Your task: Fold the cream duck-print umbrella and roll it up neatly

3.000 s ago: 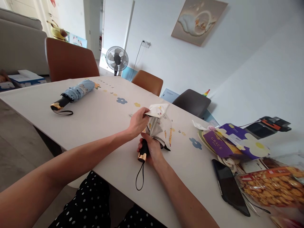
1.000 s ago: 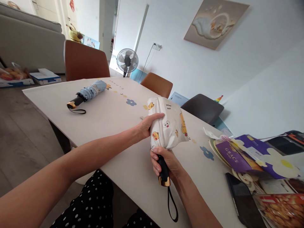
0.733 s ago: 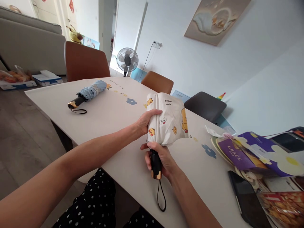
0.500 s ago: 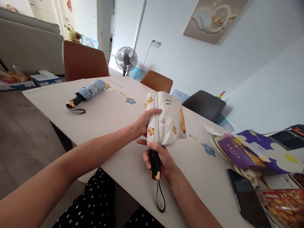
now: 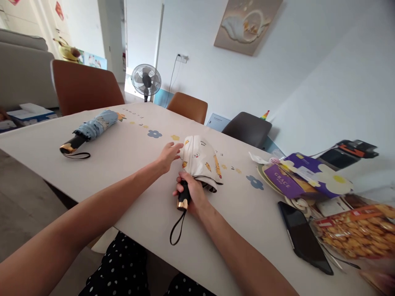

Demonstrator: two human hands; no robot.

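Observation:
A white folding umbrella (image 5: 199,158) with yellow duck prints and a black, gold-tipped handle lies low over the table, its canopy loosely folded and partly spread. My right hand (image 5: 193,189) is wrapped around the top of its handle, and a black wrist strap hangs from the end. Just left of the canopy is my left hand (image 5: 169,155), fingers apart and stretched toward the fabric edge; whether the fingertips touch it I cannot tell. Farther left lies a rolled-up blue umbrella (image 5: 98,125) with a black and gold handle.
On the right of the table (image 5: 129,164) are a black phone (image 5: 304,236), a purple box (image 5: 282,181) and a bag of nuts (image 5: 358,232). Chairs (image 5: 88,88) line the far side. A fan (image 5: 146,80) stands behind them.
My right hand has lowered the white umbrella toward the table. My left hand has come off the canopy and opened beside it. The view has shifted to the right.

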